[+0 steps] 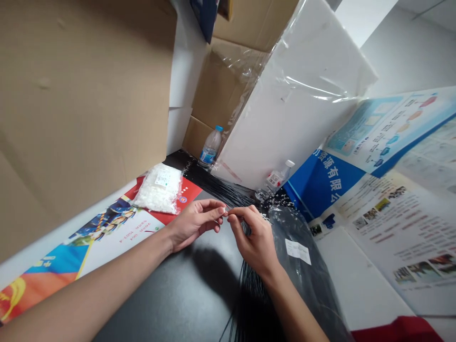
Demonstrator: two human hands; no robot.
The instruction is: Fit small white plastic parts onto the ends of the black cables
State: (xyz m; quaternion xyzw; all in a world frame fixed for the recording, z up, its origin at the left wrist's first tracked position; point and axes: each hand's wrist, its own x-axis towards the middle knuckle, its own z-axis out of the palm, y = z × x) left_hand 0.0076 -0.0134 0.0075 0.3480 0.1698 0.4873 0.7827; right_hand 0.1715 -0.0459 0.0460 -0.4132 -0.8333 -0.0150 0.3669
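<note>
Meeting fingers [221, 212], dark tabletop [153, 294], cardboard [85, 95], wall posters [384, 190]

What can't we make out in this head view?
- Piece in the left hand: tiny, mostly covered by the fingertips.
- Wire end at the right hand: too thin to follow between the fingers.
- Label on the bag of white pieces: print too small.
- Slip on the clear bag: text unreadable.
- Black wires: cut off by the bottom edge, partly behind the right forearm.
</note>
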